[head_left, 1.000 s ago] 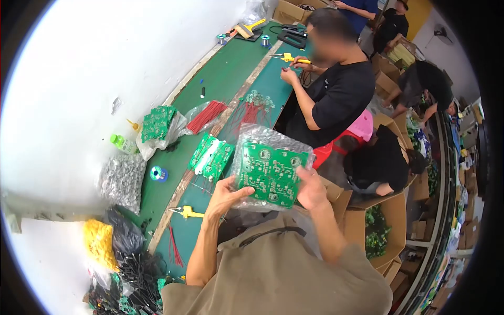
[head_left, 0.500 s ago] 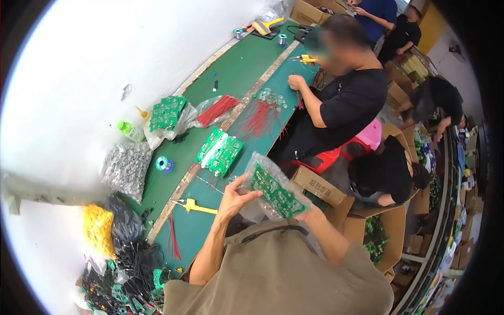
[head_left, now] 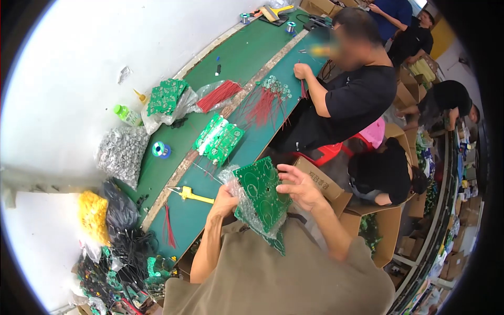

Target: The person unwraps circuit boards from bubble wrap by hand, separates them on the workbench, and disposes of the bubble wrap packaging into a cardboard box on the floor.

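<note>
In front of my body, my left hand (head_left: 224,202) is closed on the edge of a clear plastic bag (head_left: 244,205). Green circuit boards (head_left: 262,190) stick out of the bag's top, their face with round outlines turned up. A corner of another green board shows at the bottom. My right hand (head_left: 305,192) is at the boards' right edge, fingers spread and fingertips beside or lightly touching it. On the bench beyond lies a group of green circuit boards (head_left: 219,140). A yellow-handled soldering iron (head_left: 193,195) rests left of my left hand.
Red wires (head_left: 169,228) lie on the green bench (head_left: 210,176). Solder spool (head_left: 161,150), bag of grey parts (head_left: 123,153) and green-capped bottle (head_left: 127,115) line the wall side. A co-worker (head_left: 357,94) sits at the far right edge. Cardboard boxes (head_left: 386,231) stand at right.
The boards have turned more upright and slid partly out of the bag. My right hand has moved from the bag's lower end up to the boards' right edge, its fingers spreading.
</note>
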Action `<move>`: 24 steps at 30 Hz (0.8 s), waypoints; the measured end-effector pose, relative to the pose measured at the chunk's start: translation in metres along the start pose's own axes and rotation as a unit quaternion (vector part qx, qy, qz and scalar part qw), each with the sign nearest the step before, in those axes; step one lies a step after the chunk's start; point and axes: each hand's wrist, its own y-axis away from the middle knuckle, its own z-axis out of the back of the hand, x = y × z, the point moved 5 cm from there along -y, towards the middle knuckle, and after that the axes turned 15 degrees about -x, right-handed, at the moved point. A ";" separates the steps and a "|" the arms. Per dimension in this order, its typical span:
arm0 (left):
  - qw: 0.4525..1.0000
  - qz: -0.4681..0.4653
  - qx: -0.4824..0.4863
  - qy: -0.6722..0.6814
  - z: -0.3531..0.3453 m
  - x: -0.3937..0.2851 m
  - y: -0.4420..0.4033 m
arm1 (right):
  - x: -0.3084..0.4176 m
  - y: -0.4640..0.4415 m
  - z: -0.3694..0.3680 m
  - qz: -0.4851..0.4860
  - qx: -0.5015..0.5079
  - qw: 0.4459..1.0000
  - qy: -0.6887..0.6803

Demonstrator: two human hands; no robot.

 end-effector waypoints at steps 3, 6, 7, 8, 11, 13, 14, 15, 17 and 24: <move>0.999 0.032 0.009 0.032 0.016 0.027 -0.016 | 0.019 -0.004 0.000 0.010 0.023 0.997 -0.076; 0.982 0.077 0.069 0.157 0.030 0.028 -0.011 | 0.031 -0.023 0.004 -0.003 0.063 0.992 -0.107; 0.989 0.069 0.074 0.112 0.035 0.029 -0.009 | 0.042 -0.029 0.001 0.012 0.055 0.993 -0.108; 0.993 0.060 0.078 0.066 0.038 0.031 -0.004 | 0.052 -0.040 0.002 0.027 0.054 0.991 -0.120; 0.979 0.135 0.098 0.115 0.059 0.059 0.004 | 0.098 -0.075 -0.002 0.086 0.026 0.990 -0.105; 0.982 0.117 -0.015 0.148 0.049 0.048 0.013 | 0.122 -0.111 -0.002 0.115 0.008 0.988 -0.100; 0.980 0.108 -0.043 0.164 0.054 0.056 0.014 | 0.133 -0.130 -0.003 0.127 0.013 0.987 -0.094; 0.975 0.125 -0.041 0.178 0.063 0.068 0.015 | 0.141 -0.148 -0.008 0.138 0.020 0.987 -0.086; 0.971 0.114 -0.087 0.193 0.065 0.076 0.016 | 0.155 -0.183 -0.029 0.136 0.027 0.988 -0.065; 0.933 0.103 -0.217 0.269 0.058 0.080 0.038 | 0.164 -0.302 -0.152 0.079 0.095 0.992 0.037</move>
